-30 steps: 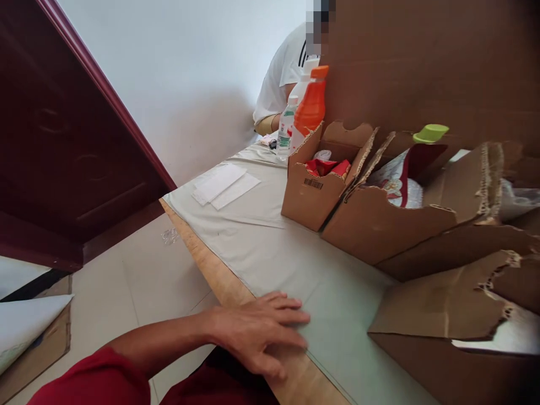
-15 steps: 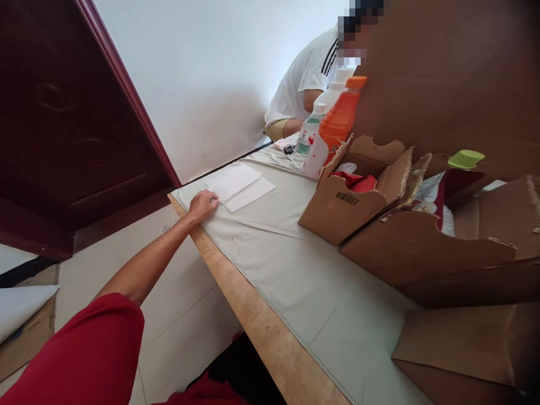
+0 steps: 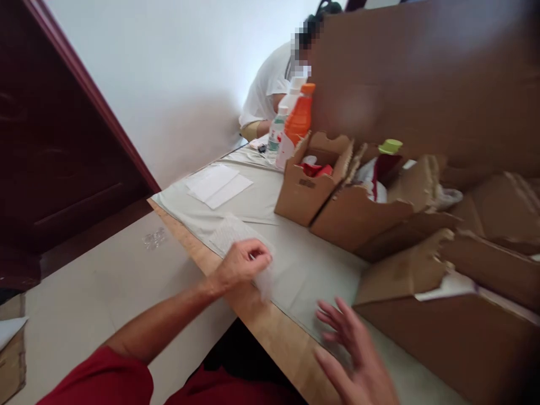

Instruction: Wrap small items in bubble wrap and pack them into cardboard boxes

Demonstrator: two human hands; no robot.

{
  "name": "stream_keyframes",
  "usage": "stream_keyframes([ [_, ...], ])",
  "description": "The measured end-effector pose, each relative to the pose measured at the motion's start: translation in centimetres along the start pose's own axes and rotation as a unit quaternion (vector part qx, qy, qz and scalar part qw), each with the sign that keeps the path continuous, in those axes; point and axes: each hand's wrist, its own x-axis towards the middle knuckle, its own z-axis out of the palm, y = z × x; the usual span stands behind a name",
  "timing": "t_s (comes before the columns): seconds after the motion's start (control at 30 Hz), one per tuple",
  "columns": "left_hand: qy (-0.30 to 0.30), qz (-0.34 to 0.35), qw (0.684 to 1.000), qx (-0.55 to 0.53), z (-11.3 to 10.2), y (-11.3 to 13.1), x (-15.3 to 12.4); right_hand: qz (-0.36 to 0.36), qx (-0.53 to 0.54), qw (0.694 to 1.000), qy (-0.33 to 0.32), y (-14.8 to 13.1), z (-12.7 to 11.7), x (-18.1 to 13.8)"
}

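The left hand (image 3: pixel 241 263) is closed, fingers curled over a thin white sheet (image 3: pixel 230 232); the sheet is blurred, lying partly on the tabletop (image 3: pixel 270 332) by its near edge, one end bunched under the fingers. Half a second ago that hand was stretched out to the stack (image 3: pixel 217 184) at the far left corner, flat on the top leaf; now it has come back toward the body with one sheet in it, so a single leaf is off the stack and within close reach, well apart from the rest. The right hand (image 3: pixel 354 354) has come into view, open, fingers spread, holding nothing, over the near edge just right of the sheet and not touching it. Torn boxes (image 3: pixel 337 214) crowd the right side; bottles (image 3: pixel 295 121) stand at the far end, where another person (image 3: pixel 265 90) sits; a dark door (image 3: pixel 54 146) is at left.
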Motion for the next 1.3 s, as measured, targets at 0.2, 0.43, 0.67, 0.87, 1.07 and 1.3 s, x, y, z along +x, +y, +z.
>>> stream_keyframes([
  [0.2, -0.108, 0.07, 0.98, -0.151, 11.0, 3.4, -6.9, 0.104, 0.039, 0.991, 0.072, -0.6, 0.1, 0.2],
  [0.43, -0.134, 0.153, 0.979, -0.031, 10.4, 2.9, -8.2, 0.134, -0.146, 0.966, 0.164, 5.4, -8.4, -6.7],
  [0.67, -0.173, 0.229, 0.958, 0.017, 12.9, 4.4, -6.8, 0.022, -0.27, 0.92, 0.284, 3.8, -9.1, -8.7],
  [0.87, -0.248, 0.154, 0.956, 0.017, 15.2, 3.9, -4.7, -0.066, -0.249, 0.965, 0.054, 1.7, -4.2, -5.0],
  [1.07, -0.292, 0.05, 0.955, -0.003, 14.3, 3.6, -3.8, 0.053, -0.375, 0.913, 0.154, 8.0, -11.1, -12.3],
  [1.3, -0.129, 0.171, 0.957, 0.195, 13.3, 2.3, -4.3, 0.078, -0.364, 0.903, 0.215, 8.9, -12.2, -13.3],
])
